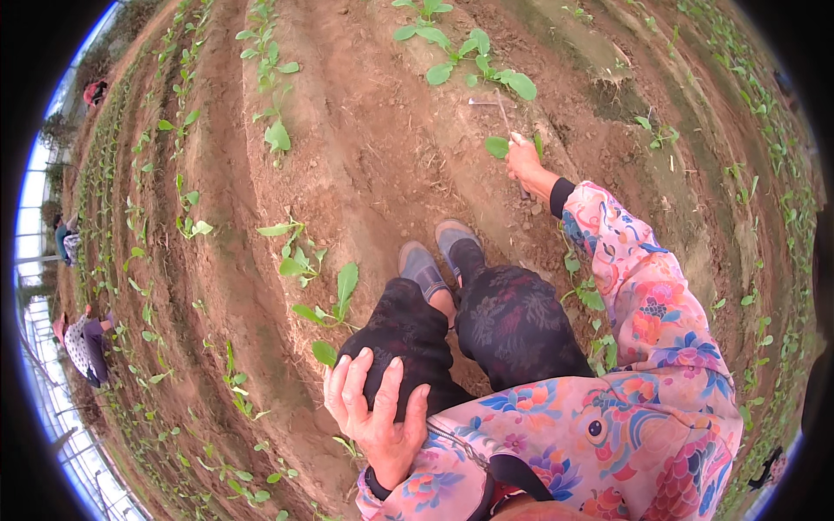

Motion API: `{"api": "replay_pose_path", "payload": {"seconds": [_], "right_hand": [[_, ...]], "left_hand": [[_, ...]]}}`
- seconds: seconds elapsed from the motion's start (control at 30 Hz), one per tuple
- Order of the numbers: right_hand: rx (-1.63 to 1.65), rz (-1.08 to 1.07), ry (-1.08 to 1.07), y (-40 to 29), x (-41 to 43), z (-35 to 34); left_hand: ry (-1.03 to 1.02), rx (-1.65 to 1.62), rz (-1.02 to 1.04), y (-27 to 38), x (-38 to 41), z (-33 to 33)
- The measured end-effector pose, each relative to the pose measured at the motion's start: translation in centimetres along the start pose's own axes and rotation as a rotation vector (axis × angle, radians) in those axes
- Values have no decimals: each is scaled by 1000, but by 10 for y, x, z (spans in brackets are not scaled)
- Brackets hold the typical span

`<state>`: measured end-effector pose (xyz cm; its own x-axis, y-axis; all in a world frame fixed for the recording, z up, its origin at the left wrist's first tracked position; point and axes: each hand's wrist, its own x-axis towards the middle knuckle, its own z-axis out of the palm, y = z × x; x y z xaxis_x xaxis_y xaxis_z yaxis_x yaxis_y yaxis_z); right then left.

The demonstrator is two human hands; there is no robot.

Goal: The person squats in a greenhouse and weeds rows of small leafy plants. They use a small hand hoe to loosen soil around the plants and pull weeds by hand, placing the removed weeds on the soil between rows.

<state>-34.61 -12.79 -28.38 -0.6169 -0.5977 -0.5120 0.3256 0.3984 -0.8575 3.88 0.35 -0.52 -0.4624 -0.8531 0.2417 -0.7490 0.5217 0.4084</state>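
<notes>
My right hand [526, 163] is closed round the handle of a small hand hoe [503, 112], held out ahead of me. The hoe's thin metal blade [483, 102] is at the soil, just below a clump of leafy green seedlings [479, 58]. Beside that hand a single seedling leaf [496, 147] shows, partly covered by the fingers. My left hand [381, 407] rests on my left knee with its fingers spread, holding nothing. Near that knee a seedling [335, 303] grows from the ridge.
My shoes [423, 267] stand in the furrow between two planted ridges. Further seedling rows run along the left [186, 215] and right [749, 195]. Several people are among the far rows, one in a spotted top [81, 345]. A greenhouse frame [32, 260] edges the left side.
</notes>
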Motion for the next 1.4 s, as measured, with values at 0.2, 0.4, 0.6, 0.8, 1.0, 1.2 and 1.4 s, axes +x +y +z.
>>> {"api": "replay_pose_path", "payload": {"seconds": [0.2,0.4,0.6,0.8,1.0,1.2,1.4], "right_hand": [[150,-217,130,41,151,-37],[549,134,-101,55,92,-16],[520,290,-186,21,65,-38],[430,-20,16,17,129,-63],[51,-6,276,40,31,20],[-26,-135,246,38,10,-5],[-368,-152,145,29,-6,3]], "left_hand": [[-7,10,14,1,4,5],[-13,44,-1,-2,5,5],[4,31,17,-2,1,1],[-1,6,16,4,6,6],[2,54,3,-1,7,2],[11,9,15,1,5,5],[27,18,8,-1,4,5]]}}
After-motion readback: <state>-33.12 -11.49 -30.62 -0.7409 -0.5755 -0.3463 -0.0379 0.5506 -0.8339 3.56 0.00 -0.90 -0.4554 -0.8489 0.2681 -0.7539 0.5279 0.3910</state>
